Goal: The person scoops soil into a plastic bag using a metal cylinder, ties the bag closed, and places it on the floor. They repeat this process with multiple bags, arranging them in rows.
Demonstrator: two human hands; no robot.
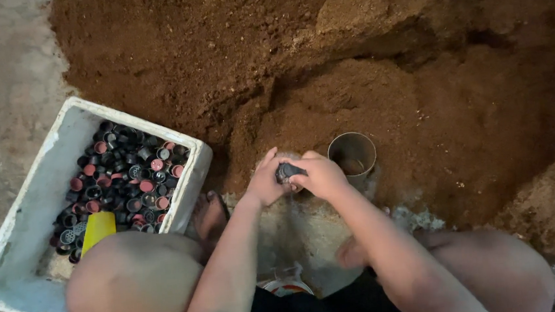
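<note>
I am looking down at both hands meeting over a small black pot (289, 171), and I am using the metal can (352, 154) standing in the brown soil (457, 117) as my landmark. The pot is sitting just to the left of the can, near it but not touching it as far as I can tell.

My left hand (266, 179) is closing around the pot from the side away from the can, thumb and fingers wrapping its left end. My right hand (321, 172) is closing on it from the can's side, fingers curling over its right end. So both hands are gripping the same pot, one at each end, and it is lying across between them with its long axis running roughly toward the can. I cannot tell which end is the open mouth, since the fingers are covering it.

The right hand is the nearer one to the can; the left is sitting further off, toward the white foam box (40, 211). That box is lying well to the left of the can, holding a heap of black and pink pots (126, 179) and a yellow scoop (96, 229). My bent knees are framing the view below, on the near side of the can.
</note>
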